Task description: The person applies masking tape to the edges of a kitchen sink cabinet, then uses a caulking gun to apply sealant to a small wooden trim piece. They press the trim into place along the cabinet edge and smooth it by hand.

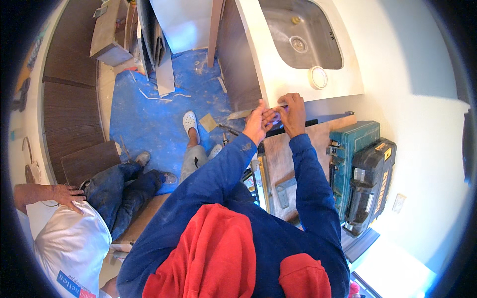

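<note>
Both of my hands are at the front corner of the pale countertop [256,49], just below its edge. My left hand [255,125] has its thumb raised and its fingers stretched toward the right hand, seemingly around nothing. Against the edge, my right hand [293,113] is bent with its fingertips pinched together; what they grip is too small to make out. A small purplish patch [277,118] shows between the hands. On the counter just beyond my right hand lies a pale roll of tape [318,78]. A dark brown cabinet panel [240,64] stands under the counter.
A steel sink [325,58] is set in the counter. Green [343,164] and black [370,186] tool cases stand at right beside a wooden board [318,149]. Blue sheeting [149,114] covers the floor. A seated person [74,238] is at left; boards [159,59] lean behind.
</note>
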{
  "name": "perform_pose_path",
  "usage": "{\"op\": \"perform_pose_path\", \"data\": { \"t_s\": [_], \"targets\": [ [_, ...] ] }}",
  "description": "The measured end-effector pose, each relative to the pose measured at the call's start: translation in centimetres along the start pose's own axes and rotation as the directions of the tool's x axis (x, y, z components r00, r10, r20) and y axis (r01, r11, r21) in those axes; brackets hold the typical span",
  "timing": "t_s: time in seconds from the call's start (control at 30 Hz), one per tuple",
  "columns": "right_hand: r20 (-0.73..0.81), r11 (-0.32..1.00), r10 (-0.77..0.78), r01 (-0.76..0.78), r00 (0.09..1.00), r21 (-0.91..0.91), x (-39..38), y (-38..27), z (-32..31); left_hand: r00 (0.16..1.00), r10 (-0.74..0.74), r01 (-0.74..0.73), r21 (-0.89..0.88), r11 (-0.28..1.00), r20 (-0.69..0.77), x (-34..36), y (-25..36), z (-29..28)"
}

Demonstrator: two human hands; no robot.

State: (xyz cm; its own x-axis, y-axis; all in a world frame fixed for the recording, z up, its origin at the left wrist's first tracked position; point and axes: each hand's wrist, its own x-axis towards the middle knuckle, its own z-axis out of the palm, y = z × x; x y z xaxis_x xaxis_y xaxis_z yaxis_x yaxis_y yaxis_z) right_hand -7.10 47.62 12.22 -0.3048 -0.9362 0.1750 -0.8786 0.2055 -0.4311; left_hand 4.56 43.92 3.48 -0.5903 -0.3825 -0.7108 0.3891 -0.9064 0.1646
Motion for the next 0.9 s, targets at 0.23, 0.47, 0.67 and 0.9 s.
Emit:
{"op": "perform_pose_path", "data": {
  "t_s": [0.23,0.47,0.67,0.9],
  "targets": [
    [0.033,0.998,0.030,-0.032,0.999,0.050,0.6,-0.3,-0.4,0.995,-0.034,0.040,-0.058,0.998,0.092,-1.2,-0.2,-1.1],
    [0.044,0.998,0.065,-0.066,0.997,0.022,0.8,-0.4,-0.2,0.984,-0.116,0.145,-0.235,0.961,0.134,-0.4,-1.0,-1.5],
    [0.050,0.995,0.091,-0.093,0.995,0.048,0.9,-0.9,-0.4,0.992,-0.093,0.105,-0.156,0.982,0.081,-0.3,-1.0,-0.6],
    [0.046,0.992,0.117,-0.120,0.992,0.049,0.8,-1.2,-0.4,0.990,-0.028,0.044,-0.116,0.992,0.135,0.1,-1.9,-2.0]
  ]
}}
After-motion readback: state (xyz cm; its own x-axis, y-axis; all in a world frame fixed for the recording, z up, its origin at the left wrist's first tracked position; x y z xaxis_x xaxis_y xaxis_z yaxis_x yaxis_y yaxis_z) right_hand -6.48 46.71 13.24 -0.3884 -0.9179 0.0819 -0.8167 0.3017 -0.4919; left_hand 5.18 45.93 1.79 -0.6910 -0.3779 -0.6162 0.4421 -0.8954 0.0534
